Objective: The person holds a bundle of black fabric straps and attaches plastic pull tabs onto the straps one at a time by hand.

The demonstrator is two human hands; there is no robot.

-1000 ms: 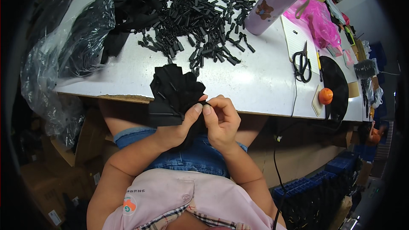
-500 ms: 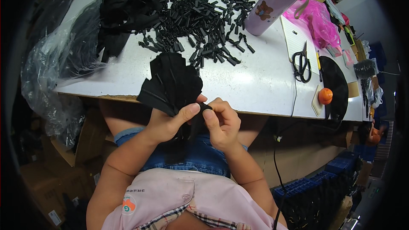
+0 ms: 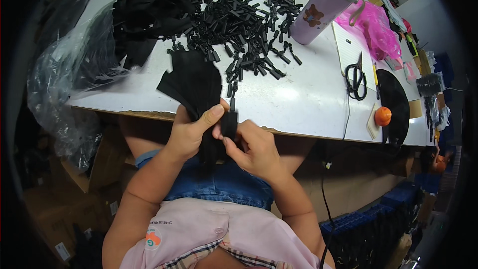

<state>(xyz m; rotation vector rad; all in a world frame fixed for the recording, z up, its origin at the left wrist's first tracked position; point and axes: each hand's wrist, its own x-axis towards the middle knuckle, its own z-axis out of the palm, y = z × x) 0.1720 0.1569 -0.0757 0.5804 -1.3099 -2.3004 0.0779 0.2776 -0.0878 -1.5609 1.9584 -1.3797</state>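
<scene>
My left hand [image 3: 188,137] is closed around a fanned bundle of black zipper strips [image 3: 196,82] above the table's near edge. Between my hands, one short black strip end [image 3: 229,125] stands apart from the bundle, with a slim black zipper puller [image 3: 232,103] pointing away from me at its top. The left thumb lies beside that strip. My right hand [image 3: 256,150] has its fingertips bent together at the strip's lower end, partly blurred. The bundle's tails hang down over my lap. Beyond my hands, a heap of black zipper pullers [image 3: 231,20] covers the white table [image 3: 289,102].
At the left lie more black strips [image 3: 134,20] and clear plastic bags [image 3: 59,89]. A lilac bottle [image 3: 318,12] stands at the back right. Black scissors [image 3: 356,82], a notebook [image 3: 343,45], a pink bag [image 3: 371,30] and a small orange object [image 3: 383,116] lie right.
The bundle has shifted slightly left and away from me. A strip end with a puller now shows between my hands, and my right hand has moved lower with its fingers turned inward.
</scene>
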